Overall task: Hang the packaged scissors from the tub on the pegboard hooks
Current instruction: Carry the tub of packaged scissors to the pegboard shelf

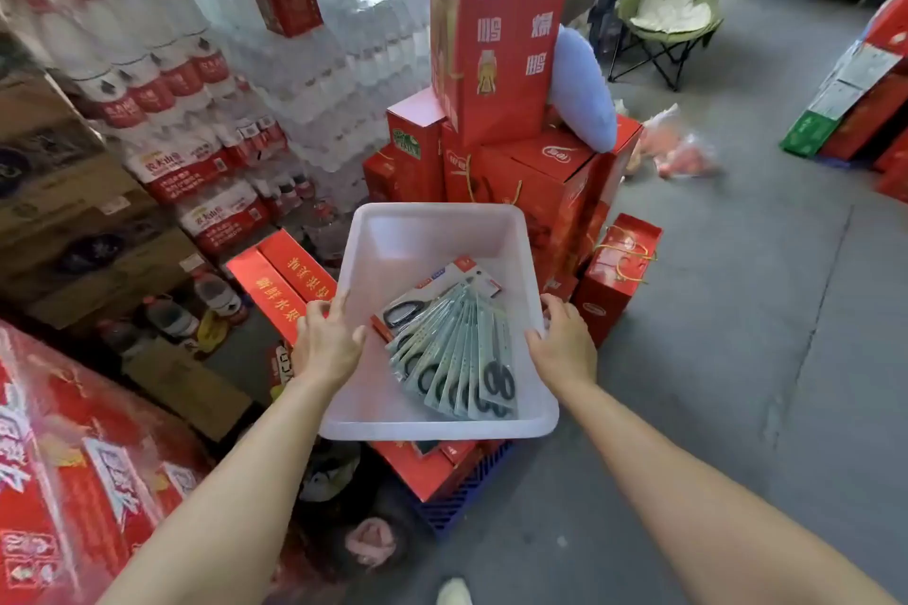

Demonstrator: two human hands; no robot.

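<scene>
A translucent white tub [427, 231] is in the middle of the head view, above red boxes. Several packaged scissors [457, 359] with black handles lie fanned out on its bottom, towards the near right corner. My left hand [326, 344] grips the tub's left rim, thumb inside and fingers outside. My right hand [565, 344] grips the right rim the same way. No pegboard or hooks are in view.
Red gift boxes [540, 177] are stacked just behind the tub, and a blue crate [462, 491] stands under it. Packs of bottled water [196, 162] and cartons fill the left side. Grey concrete floor [737, 310] opens to the right, with a folding chair [663, 25] far back.
</scene>
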